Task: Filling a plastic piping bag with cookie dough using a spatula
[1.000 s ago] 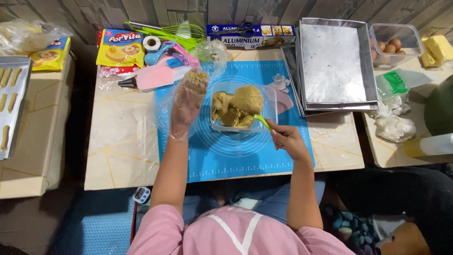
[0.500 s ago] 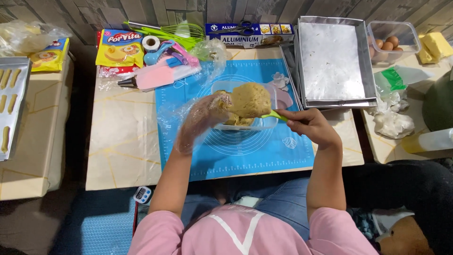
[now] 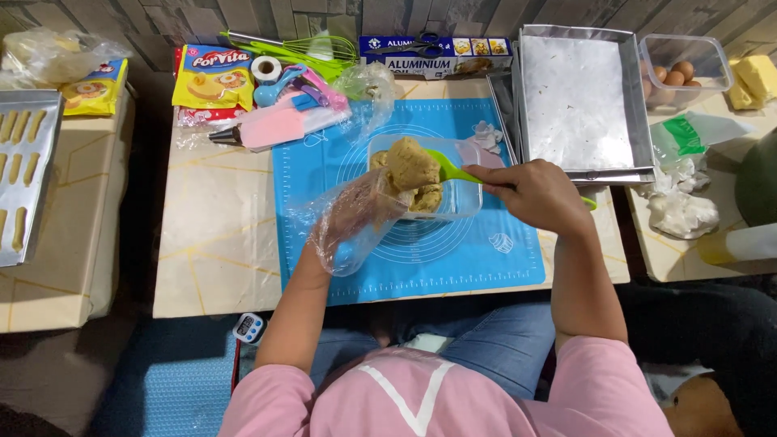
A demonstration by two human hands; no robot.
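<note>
My left hand (image 3: 356, 217) is inside a clear plastic piping bag (image 3: 336, 235) and holds it open beside a clear square container (image 3: 465, 198) of tan dough. My right hand (image 3: 538, 194) grips a green spatula (image 3: 449, 168) that lifts a lump of dough (image 3: 411, 162) above the container, toward the bag's mouth. More dough (image 3: 426, 198) lies in the container. All of this sits on a blue silicone baking mat (image 3: 486, 259) on the low table.
A metal baking tray (image 3: 576, 101) lies to the right, with a tub of eggs (image 3: 672, 77) and butter (image 3: 757, 77) beyond. A pink scraper (image 3: 271, 128), whisk (image 3: 312, 48), foil box (image 3: 437, 57) and yellow packet (image 3: 214, 77) line the back. A tray of piped dough strips (image 3: 24, 174) stands left.
My right hand rose and scooped a dough lump up on the spatula. My left hand with the bag drew back toward me and down, to the container's near left side.
</note>
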